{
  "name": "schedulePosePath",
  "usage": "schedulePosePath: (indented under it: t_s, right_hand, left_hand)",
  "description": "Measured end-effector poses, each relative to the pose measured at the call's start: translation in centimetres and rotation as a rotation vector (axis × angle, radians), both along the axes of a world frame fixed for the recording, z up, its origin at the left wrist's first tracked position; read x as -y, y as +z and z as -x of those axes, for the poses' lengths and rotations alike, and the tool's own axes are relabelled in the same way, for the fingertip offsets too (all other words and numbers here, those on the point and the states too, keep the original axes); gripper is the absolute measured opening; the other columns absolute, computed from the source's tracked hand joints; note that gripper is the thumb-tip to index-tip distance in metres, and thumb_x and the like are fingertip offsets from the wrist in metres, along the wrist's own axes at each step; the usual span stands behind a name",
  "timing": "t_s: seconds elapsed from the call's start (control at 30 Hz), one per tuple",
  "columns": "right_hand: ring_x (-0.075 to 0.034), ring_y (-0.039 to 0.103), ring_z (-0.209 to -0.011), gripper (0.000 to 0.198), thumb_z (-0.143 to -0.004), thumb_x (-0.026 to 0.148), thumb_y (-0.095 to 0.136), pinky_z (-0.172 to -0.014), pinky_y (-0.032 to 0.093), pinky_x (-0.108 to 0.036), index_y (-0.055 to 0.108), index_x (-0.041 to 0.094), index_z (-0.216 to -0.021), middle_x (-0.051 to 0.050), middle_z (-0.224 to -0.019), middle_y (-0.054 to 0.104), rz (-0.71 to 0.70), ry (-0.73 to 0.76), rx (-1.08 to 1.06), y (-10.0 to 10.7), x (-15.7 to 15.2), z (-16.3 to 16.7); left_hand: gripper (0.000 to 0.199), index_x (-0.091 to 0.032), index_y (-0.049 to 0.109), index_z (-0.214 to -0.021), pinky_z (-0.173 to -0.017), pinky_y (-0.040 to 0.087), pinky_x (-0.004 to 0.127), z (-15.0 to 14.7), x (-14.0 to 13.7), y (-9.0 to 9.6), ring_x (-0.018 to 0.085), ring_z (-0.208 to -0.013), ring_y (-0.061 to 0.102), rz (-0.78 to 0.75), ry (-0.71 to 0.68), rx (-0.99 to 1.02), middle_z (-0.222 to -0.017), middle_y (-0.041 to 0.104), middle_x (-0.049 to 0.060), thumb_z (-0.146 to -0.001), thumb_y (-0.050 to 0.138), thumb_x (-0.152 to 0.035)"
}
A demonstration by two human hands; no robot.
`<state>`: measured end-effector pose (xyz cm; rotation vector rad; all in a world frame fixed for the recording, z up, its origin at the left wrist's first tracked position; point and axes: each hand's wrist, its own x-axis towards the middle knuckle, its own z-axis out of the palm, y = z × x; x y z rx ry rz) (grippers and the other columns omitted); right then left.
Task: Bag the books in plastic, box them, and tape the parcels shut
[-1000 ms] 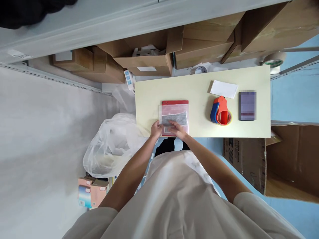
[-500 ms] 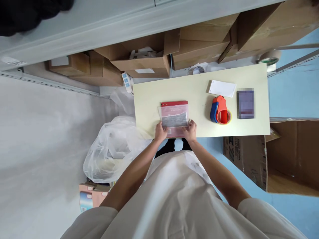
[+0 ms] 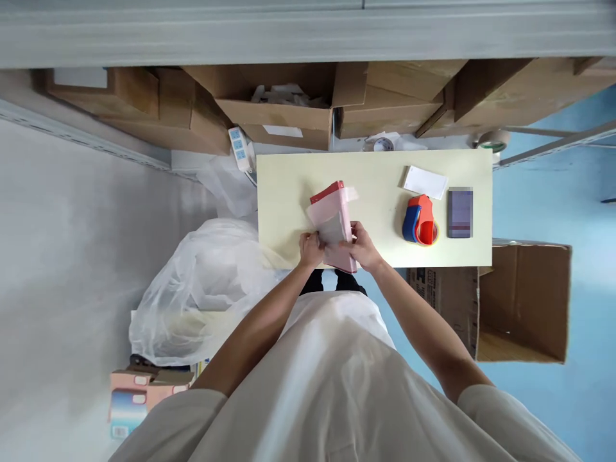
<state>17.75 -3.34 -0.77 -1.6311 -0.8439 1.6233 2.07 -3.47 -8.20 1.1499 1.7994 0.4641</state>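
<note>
Between my two hands is a flat red book-shaped package (image 3: 332,221), partly covered by a thin translucent wrap that hangs past its right edge. It is tilted, with its right side edge showing, above the pale table (image 3: 289,192). My left hand (image 3: 311,249) grips its lower left side, fingers curled. My right hand (image 3: 363,247) holds the right edge, with the thumb over the front. Whether the package is a book or a thin box I cannot tell. To the right stands a red and blue tape dispenser (image 3: 420,220), apart from both hands.
A white card-like pad (image 3: 425,182) and a dark purple item (image 3: 461,215), blurred, lie on the table's right. Cardboard boxes (image 3: 276,115) line the shelf behind. A power strip (image 3: 239,147) sits behind the left corner, clear plastic (image 3: 206,269) at left, an open carton (image 3: 524,301) at right.
The package lay flat and straight on the table; now it is raised and turned on a slant, its edge facing right. My right hand has shifted to that edge. The view has moved slightly.
</note>
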Motion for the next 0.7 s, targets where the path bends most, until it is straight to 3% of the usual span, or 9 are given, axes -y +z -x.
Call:
schedulePosePath:
  t_s: [0.13,0.23,0.33,0.47,0.6,0.7]
  right_hand:
    - [-0.014,0.054,-0.067,0.049,-0.057,0.031,0.067,-0.059,0.048,-0.03,0.04,0.026,-0.098,0.004,-0.09,0.052,0.007,0.109,0.194,1.3,-0.2,4.2]
    - [-0.016,0.056,-0.073,0.048,-0.058,0.03,0.066,-0.066,0.05,-0.033,0.039,0.026,-0.097,0.003,-0.091,0.051,-0.029,0.163,0.288,1.3,0.0,7.8]
    - [-0.02,0.058,-0.089,0.049,-0.059,0.028,0.066,-0.078,0.051,-0.038,0.039,0.026,-0.1,-0.001,-0.098,0.053,-0.047,0.186,0.32,0.2,0.2,11.6]
    - [-0.023,0.056,-0.101,0.056,-0.059,0.031,0.07,-0.088,0.049,-0.043,0.042,0.024,-0.107,-0.008,-0.11,0.052,-0.063,0.166,0.348,-2.3,0.0,16.1]
    - [-0.02,0.057,-0.095,0.06,-0.066,0.034,0.069,-0.083,0.052,-0.038,0.043,0.024,-0.119,-0.008,-0.113,0.052,-0.06,0.204,0.177,-4.4,0.2,16.6]
    - [-0.02,0.057,-0.094,0.061,-0.07,0.039,0.067,-0.081,0.053,-0.038,0.043,0.025,-0.124,-0.01,-0.119,0.051,-0.086,0.158,0.208,-5.1,1.3,13.6]
  left_hand:
    - [0.062,-0.015,0.05,-0.126,-0.102,0.042,0.047,1.8,-0.1,0.6,0.03,-0.12,0.053,0.023,0.105,0.135,-0.127,0.052,0.015,-0.066,0.066,-0.016]
    - [0.046,-0.014,0.049,-0.123,-0.083,0.053,0.042,4.3,0.4,1.4,0.025,-0.098,0.065,0.082,0.18,0.281,-0.112,0.063,0.014,-0.079,0.054,-0.025]
    - [0.04,-0.016,0.055,-0.116,-0.074,0.055,0.037,7.1,1.0,2.7,0.023,-0.091,0.068,0.133,0.231,0.543,-0.099,0.069,0.01,-0.09,0.036,-0.041]
    - [0.064,-0.016,0.064,-0.107,-0.078,0.056,0.035,9.9,1.1,3.3,0.025,-0.098,0.067,0.223,0.31,0.872,-0.097,0.071,0.011,-0.092,0.023,-0.062]
    - [0.062,-0.014,0.067,-0.103,-0.078,0.056,0.036,11.5,0.1,1.6,0.024,-0.095,0.069,0.271,0.36,0.851,-0.097,0.072,0.012,-0.093,0.027,-0.061]
    - [0.057,-0.014,0.065,-0.103,-0.079,0.055,0.037,12.4,-0.8,0.0,0.024,-0.092,0.068,0.184,0.3,0.562,-0.1,0.07,0.013,-0.093,0.032,-0.059]
